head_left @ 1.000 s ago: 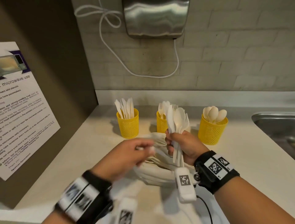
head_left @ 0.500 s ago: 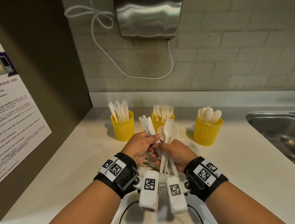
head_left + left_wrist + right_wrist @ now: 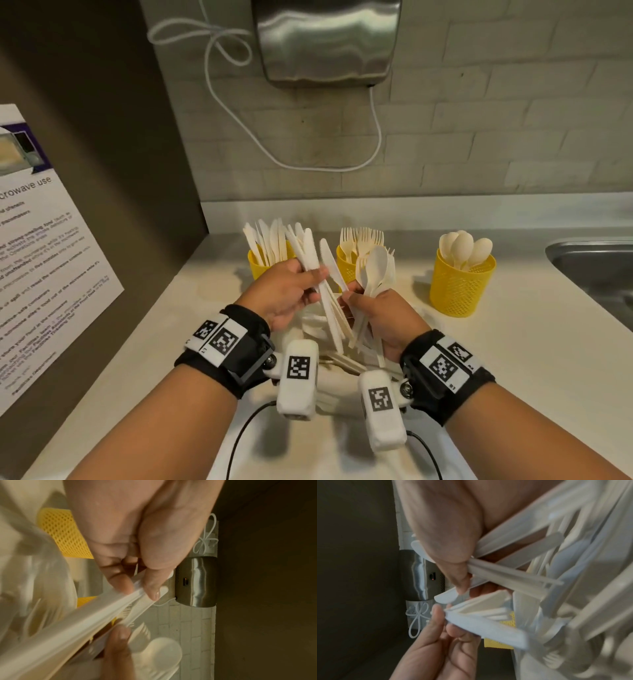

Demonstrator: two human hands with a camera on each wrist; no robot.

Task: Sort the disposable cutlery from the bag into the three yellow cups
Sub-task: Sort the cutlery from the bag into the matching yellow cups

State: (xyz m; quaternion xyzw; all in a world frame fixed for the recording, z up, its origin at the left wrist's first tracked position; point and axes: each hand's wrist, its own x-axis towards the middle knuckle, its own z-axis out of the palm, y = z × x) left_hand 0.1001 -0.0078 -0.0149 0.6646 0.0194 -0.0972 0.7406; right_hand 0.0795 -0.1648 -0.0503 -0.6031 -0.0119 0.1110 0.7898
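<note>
1. Countertop (image 3: 513, 359) carries three yellow mesh cups: knife cup (image 3: 256, 265), fork cup (image 3: 346, 269), spoon cup (image 3: 460, 289).
2. White bag (image 3: 318, 325) lies beneath both hands.
3. Right hand (image 3: 383, 320) clutches a mixed bundle of spoons and forks (image 3: 375, 270).
4. Left hand (image 3: 284, 294) pinches several knives (image 3: 310, 253), fingers curled.

Ahead of you, a steel hand dryer (image 3: 327, 41) is fixed high on the pale brick wall (image 3: 496, 113) — its white cord (image 3: 219, 92) loops beside it and sags in a curve beneath. At your left a printed microwave-use notice (image 3: 41, 246) hangs on a dark brown panel (image 3: 102, 137). The pale bench (image 3: 513, 359) runs rightward to a steel sink (image 3: 596, 270) at the frame's edge.
</note>
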